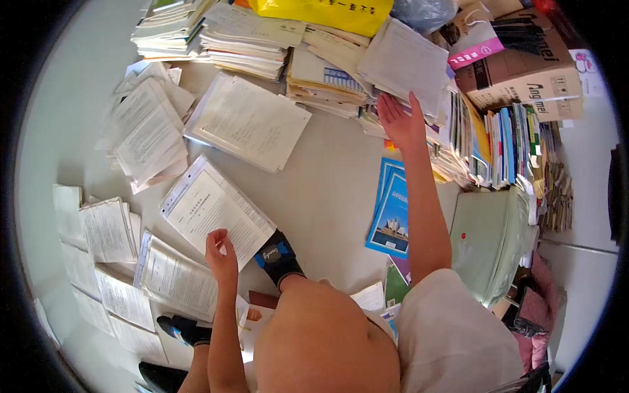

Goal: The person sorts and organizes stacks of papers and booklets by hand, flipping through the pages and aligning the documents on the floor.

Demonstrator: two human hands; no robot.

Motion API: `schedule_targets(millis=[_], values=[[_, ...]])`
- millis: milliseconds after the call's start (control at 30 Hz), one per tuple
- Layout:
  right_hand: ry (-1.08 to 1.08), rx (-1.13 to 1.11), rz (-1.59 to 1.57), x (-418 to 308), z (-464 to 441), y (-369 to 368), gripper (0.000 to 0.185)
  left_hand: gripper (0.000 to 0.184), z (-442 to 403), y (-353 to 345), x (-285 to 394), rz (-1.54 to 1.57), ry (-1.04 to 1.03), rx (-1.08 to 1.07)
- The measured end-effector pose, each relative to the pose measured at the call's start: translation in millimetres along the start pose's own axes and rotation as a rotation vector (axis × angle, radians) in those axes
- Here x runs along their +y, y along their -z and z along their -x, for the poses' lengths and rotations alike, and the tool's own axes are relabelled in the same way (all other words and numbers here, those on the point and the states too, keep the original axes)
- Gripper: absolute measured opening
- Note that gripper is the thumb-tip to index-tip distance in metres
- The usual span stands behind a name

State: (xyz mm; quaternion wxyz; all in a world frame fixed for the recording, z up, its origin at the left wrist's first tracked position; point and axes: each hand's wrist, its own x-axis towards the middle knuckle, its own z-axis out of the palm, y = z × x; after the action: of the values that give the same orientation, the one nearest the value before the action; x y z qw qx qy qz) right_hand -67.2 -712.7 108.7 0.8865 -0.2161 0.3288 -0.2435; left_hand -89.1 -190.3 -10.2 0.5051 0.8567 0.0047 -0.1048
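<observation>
My left hand (pixel 221 252) is over the lower part of a stack of printed sheets (pixel 213 206), its fingers curled and slightly apart, with nothing visible in them. Out to the upper right, my right hand (pixel 401 123) has its palm up and fingers stretched, at the lower edge of a white paper pile (pixel 407 62). Whether it touches that pile I cannot tell. Blue booklets (pixel 391 213) with a building on the cover lie below my right hand, beside the forearm. Another thick paper stack (pixel 246 121) rests between the two hands, farther up.
Loose paper piles (pixel 144 131) and several sheets (pixel 128 291) cover the floor at left. Tall paper stacks (pixel 242 39) and a yellow bag (pixel 324 13) line the top. At right stand a cardboard box (pixel 524 72), upright books (pixel 508 144) and a pale green case (pixel 481 236).
</observation>
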Motion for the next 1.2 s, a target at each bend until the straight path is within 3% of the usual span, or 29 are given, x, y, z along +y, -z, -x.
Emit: schedule_targets(millis=[200, 500, 733, 900, 1000, 1200], values=[[-0.112, 0.111, -0.116, -3.6, -11.7, -7.9, 0.054, 0.011, -7.0, -2.9, -5.7, 0.009, -0.031, -0.015], [-0.05, 0.423, -0.102, -4.2, -20.2, -50.4, 0.046, 0.01, -11.9, -5.3, -16.9, -0.007, -0.03, -0.017], [0.123, 0.326, -0.082, -28.9, -25.5, -68.0, 0.033, 0.012, -11.6, -4.7, -30.3, 0.011, -0.03, -0.032], [0.125, 0.317, -0.073, -71.5, -49.6, -61.2, 0.036, 0.013, -12.6, -3.7, -32.8, 0.036, -0.008, -0.051], [0.086, 0.195, -0.088, -89.3, -58.8, -45.0, 0.032, 0.013, -12.8, -3.2, -31.8, 0.056, 0.029, -0.06], [0.161, 0.063, -0.069, -40.1, 22.0, -24.7, 0.022, 0.013, -18.7, -0.8, -14.8, 0.068, 0.116, -0.091]])
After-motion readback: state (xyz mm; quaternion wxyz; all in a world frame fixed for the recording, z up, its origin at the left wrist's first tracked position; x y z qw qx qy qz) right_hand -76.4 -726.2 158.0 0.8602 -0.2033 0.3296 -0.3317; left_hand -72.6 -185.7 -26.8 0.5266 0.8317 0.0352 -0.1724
